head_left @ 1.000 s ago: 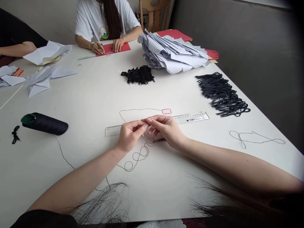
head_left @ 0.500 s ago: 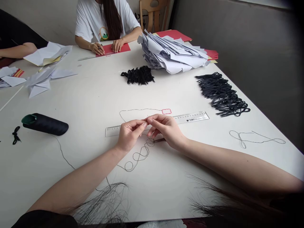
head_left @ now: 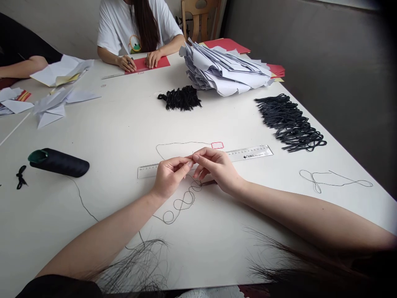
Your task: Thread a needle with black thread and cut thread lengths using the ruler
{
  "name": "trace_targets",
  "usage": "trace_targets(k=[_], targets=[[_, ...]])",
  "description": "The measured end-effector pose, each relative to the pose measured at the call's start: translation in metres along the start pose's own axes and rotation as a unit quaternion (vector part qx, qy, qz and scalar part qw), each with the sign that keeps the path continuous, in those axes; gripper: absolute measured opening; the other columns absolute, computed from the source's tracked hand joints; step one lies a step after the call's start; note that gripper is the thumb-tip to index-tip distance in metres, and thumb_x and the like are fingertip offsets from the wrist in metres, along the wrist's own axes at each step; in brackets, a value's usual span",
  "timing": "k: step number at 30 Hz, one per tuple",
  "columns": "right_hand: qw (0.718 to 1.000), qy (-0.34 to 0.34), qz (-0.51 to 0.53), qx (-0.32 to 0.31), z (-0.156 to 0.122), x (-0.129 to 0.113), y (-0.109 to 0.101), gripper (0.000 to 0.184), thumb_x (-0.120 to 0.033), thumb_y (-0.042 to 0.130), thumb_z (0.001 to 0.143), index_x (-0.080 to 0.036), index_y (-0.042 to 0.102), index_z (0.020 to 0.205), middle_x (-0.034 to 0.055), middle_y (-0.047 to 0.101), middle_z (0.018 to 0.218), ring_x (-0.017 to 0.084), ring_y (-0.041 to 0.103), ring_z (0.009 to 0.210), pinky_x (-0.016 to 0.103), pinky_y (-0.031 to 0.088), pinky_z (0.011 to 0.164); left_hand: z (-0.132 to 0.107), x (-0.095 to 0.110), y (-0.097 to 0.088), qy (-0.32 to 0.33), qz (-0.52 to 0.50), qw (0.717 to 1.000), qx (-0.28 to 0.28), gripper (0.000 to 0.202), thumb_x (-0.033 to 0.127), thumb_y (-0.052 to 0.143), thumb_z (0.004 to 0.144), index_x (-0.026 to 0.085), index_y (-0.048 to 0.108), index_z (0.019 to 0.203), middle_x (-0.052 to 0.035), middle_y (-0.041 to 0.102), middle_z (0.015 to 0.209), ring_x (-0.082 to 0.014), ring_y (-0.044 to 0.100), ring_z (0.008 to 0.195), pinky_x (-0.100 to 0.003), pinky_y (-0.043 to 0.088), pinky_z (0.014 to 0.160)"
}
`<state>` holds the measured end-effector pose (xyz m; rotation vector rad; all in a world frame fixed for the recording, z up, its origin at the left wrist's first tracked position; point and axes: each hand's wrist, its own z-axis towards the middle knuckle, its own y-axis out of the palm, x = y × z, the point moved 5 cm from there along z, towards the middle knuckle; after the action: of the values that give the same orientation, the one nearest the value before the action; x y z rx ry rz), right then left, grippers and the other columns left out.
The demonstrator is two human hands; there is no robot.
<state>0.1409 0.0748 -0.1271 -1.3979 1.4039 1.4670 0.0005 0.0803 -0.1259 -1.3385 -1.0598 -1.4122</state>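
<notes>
While hair [head_left: 136, 265] hung in at the bottom edge, thread [head_left: 184, 201] lay in loose loops on the bench [head_left: 124, 116], just short of the hands. Above them the left hand [head_left: 169, 178] and the right hand [head_left: 221, 171] met, their fingers [head_left: 186, 167] narrow and pinched on the thread, a fine end of which stuck up between the tips. A dark, slim thing [head_left: 209, 182] lay partly under the right hand; I could not tell what it was.

To the left, the spool [head_left: 66, 163] rested on its side, its strand [head_left: 82, 203] passing behind the left forearm, with a black knot [head_left: 20, 178] beside it. Well to the right lay a thin loop [head_left: 336, 180]. Just beyond the hands, which hid its middle, was a clear ruler [head_left: 254, 153], and past that a pink-edged tag [head_left: 217, 145] with a line trailing left.

Farther off sat a cord bundle [head_left: 290, 124] on the right and a smaller black bunch [head_left: 182, 98] near the middle, then a paper pile [head_left: 228, 70]. At the far side, a person in a white shirt [head_left: 113, 31] had both hands on a red sheet [head_left: 161, 62]; a chair [head_left: 203, 18] stood behind.
</notes>
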Motion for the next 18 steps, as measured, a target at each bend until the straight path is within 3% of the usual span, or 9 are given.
trace_targets(k=[7, 13, 18], targets=[[1.0, 0.003, 0.001, 0.001, 0.0007, -0.0005, 0.0002, 0.028, -0.043, 0.071, 0.083, -0.016, 0.062, 0.085, 0.0015, 0.068, 0.079, 0.009, 0.066, 0.057, 0.02, 0.052, 0.051, 0.0007, -0.0017, 0.0, 0.008, 0.002, 1.0, -0.005, 0.014, 0.03, 0.07, 0.082, 0.019, 0.078, 0.081, -0.0014, 0.065, 0.06, -0.0095, 0.047, 0.052, -0.025, 0.039, 0.05], [1.0, 0.018, -0.002, -0.009, -0.0001, -0.0007, 0.0029, 0.035, -0.044, 0.074, 0.08, -0.017, 0.065, 0.1, 0.0033, 0.069, 0.088, 0.009, 0.065, 0.058, 0.021, 0.053, 0.05, 0.0019, -0.0005, -0.0015, 0.016, 0.001, 1.0, 0.011, 0.016, 0.032, 0.072, 0.081, 0.018, 0.078, 0.082, 0.0007, 0.059, 0.054, -0.0094, 0.047, 0.05, -0.024, 0.039, 0.05], [1.0, 0.008, 0.001, -0.007, 0.0012, -0.0001, 0.003, 0.034, -0.046, 0.076, 0.078, -0.015, 0.065, 0.088, 0.0028, 0.068, 0.081, 0.009, 0.064, 0.057, 0.02, 0.051, 0.049, 0.0013, 0.0001, -0.0005, 0.019, 0.001, 1.0, 0.001, 0.016, 0.032, 0.07, 0.082, 0.018, 0.077, 0.077, 0.0007, 0.059, 0.054, -0.0097, 0.047, 0.051, -0.024, 0.039, 0.05]])
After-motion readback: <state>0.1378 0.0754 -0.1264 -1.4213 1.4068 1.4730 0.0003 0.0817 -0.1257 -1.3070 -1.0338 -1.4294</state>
